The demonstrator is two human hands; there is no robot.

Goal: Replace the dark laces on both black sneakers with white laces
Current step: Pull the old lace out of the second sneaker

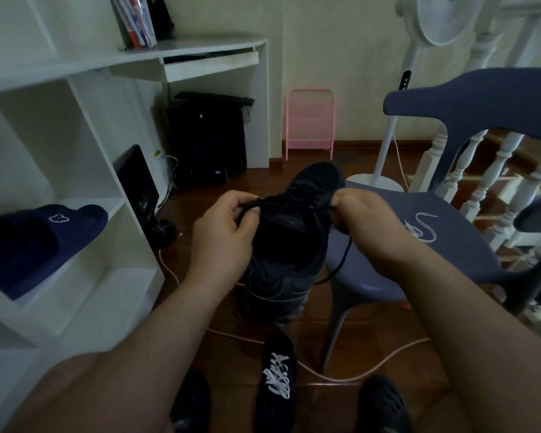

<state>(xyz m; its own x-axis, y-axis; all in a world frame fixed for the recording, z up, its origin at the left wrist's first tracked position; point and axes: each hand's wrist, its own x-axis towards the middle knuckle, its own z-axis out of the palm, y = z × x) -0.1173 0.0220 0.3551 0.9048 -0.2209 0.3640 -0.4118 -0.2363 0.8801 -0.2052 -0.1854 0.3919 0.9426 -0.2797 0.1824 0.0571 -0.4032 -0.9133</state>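
Above the wooden floor (pixel 231 348), both hands' fingers (pixel 247 200) pinch the dark lace (pixel 341 264) of the black sneaker (pixel 291 232) between them.

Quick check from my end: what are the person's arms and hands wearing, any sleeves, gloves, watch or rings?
Nothing shows on either. The left hand and right hand are bare, with no gloves, and no rings visible. Both forearms are uncovered up to the bottom edge of the frame: no sleeves, watch, bracelet or straps in view.
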